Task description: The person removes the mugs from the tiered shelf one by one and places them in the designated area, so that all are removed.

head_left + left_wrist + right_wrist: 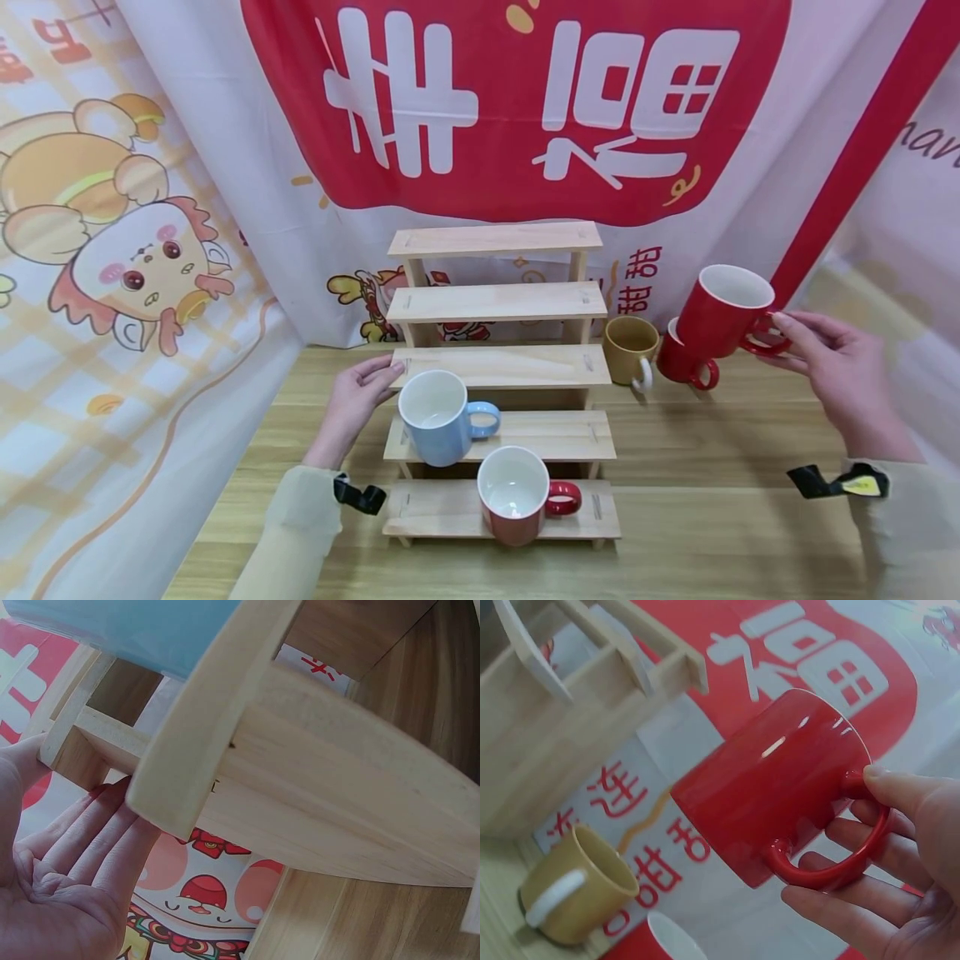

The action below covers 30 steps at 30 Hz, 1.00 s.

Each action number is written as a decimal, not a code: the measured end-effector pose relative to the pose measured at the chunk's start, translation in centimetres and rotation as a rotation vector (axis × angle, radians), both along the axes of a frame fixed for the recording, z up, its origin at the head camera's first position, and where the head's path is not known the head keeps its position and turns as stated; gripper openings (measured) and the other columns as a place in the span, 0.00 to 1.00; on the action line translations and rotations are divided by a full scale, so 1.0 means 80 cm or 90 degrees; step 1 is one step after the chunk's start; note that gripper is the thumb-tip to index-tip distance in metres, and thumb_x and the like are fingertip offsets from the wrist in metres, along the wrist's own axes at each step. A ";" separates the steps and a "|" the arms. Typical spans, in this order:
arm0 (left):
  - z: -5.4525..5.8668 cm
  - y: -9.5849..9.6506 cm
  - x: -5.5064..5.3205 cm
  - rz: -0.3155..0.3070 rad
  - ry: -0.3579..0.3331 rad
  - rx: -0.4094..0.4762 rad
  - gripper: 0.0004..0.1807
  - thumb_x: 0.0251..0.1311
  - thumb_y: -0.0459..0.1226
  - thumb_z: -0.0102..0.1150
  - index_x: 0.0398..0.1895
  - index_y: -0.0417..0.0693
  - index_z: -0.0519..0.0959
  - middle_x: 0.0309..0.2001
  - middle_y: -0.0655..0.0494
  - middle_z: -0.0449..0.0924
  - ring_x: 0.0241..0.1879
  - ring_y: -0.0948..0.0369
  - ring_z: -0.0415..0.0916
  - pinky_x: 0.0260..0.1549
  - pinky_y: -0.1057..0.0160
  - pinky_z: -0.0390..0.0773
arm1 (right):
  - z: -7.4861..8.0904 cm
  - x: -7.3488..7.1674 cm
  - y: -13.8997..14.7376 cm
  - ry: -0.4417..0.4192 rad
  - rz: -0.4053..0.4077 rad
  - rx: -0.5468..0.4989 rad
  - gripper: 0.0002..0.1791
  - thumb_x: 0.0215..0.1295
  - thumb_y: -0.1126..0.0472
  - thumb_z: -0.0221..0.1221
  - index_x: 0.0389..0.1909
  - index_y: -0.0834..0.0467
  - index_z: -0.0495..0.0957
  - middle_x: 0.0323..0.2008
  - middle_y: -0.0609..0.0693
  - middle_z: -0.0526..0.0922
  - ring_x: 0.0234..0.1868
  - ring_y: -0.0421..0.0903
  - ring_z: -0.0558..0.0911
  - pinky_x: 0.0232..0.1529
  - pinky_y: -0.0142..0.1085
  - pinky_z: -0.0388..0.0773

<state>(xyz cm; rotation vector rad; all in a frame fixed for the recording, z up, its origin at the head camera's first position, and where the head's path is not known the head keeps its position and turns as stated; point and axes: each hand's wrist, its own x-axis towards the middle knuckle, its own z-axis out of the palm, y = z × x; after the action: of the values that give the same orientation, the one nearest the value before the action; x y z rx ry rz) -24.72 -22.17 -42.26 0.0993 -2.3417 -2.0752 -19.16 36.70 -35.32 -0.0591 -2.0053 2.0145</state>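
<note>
My right hand (843, 358) holds a red mug (723, 310) by its handle, up in the air at the right of the stepped wooden rack (495, 367). The right wrist view shows the thumb on top of the handle (832, 877) and fingers around and under it. At the rack's left side, my left hand (360, 400) grips the end of the middle step, thumb above and fingers below. A light blue mug (437, 429) stands on the second step from the bottom, handle to the right. On the lowest step sits a red mug with a white inside (513, 500).
Beside the rack's right side, a mustard mug with a white handle (630, 350) stands on the wooden table (712, 467). Another red mug (678, 362) is next to it, partly hidden by the held one. Printed cloth (210, 75) hangs behind and at the sides.
</note>
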 end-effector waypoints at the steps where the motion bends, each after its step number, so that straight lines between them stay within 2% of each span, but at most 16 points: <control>1: 0.000 0.000 0.000 0.000 0.000 0.000 0.33 0.68 0.46 0.66 0.67 0.33 0.72 0.60 0.38 0.79 0.60 0.47 0.77 0.56 0.57 0.81 | -0.003 0.000 0.004 0.001 -0.004 -0.009 0.16 0.69 0.58 0.66 0.55 0.57 0.84 0.39 0.40 0.89 0.36 0.37 0.88 0.33 0.30 0.86; 6: 0.001 0.001 0.001 0.000 -0.002 -0.001 0.33 0.68 0.46 0.67 0.67 0.34 0.71 0.60 0.39 0.79 0.58 0.50 0.78 0.52 0.62 0.82 | -0.015 -0.005 0.019 -0.015 -0.056 -0.007 0.20 0.68 0.54 0.67 0.57 0.56 0.84 0.39 0.37 0.88 0.36 0.34 0.87 0.32 0.28 0.85; 10: 0.002 0.001 0.002 0.000 -0.002 -0.004 0.33 0.68 0.46 0.67 0.67 0.34 0.71 0.60 0.39 0.79 0.56 0.55 0.80 0.51 0.64 0.83 | -0.023 -0.014 0.028 0.000 -0.088 -0.061 0.15 0.66 0.56 0.68 0.51 0.57 0.86 0.37 0.39 0.88 0.35 0.35 0.87 0.31 0.29 0.85; 14: 0.002 0.000 0.001 0.001 -0.006 -0.007 0.34 0.67 0.48 0.67 0.68 0.34 0.71 0.60 0.38 0.79 0.59 0.49 0.78 0.51 0.64 0.83 | -0.030 -0.027 0.036 0.017 -0.104 -0.125 0.12 0.65 0.58 0.69 0.47 0.58 0.87 0.35 0.42 0.89 0.35 0.37 0.88 0.31 0.31 0.86; 19: 0.002 0.000 0.000 -0.001 -0.005 -0.002 0.35 0.67 0.48 0.68 0.67 0.33 0.71 0.60 0.38 0.79 0.62 0.43 0.74 0.51 0.64 0.83 | -0.038 -0.045 0.051 -0.010 -0.143 -0.143 0.18 0.62 0.54 0.71 0.50 0.57 0.86 0.36 0.40 0.88 0.34 0.37 0.88 0.31 0.31 0.85; 25: 0.001 -0.001 -0.002 -0.003 -0.001 -0.004 0.34 0.68 0.47 0.67 0.67 0.33 0.71 0.60 0.38 0.79 0.61 0.45 0.76 0.54 0.60 0.82 | -0.047 -0.060 0.062 -0.006 -0.139 -0.209 0.10 0.63 0.59 0.71 0.43 0.59 0.87 0.33 0.43 0.89 0.31 0.40 0.88 0.29 0.33 0.86; 30: 0.002 0.000 -0.002 -0.004 -0.004 -0.005 0.34 0.68 0.47 0.67 0.67 0.33 0.71 0.60 0.39 0.79 0.58 0.51 0.78 0.58 0.53 0.79 | -0.055 -0.067 0.063 -0.015 -0.131 -0.222 0.05 0.65 0.62 0.69 0.40 0.59 0.87 0.30 0.44 0.88 0.28 0.40 0.88 0.25 0.34 0.86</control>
<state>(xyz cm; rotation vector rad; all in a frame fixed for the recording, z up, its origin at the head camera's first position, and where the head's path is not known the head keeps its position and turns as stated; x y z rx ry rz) -24.86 -22.20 -42.14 0.0989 -2.3569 -2.0712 -24.53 41.70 -39.73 -0.3489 -1.5645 2.2067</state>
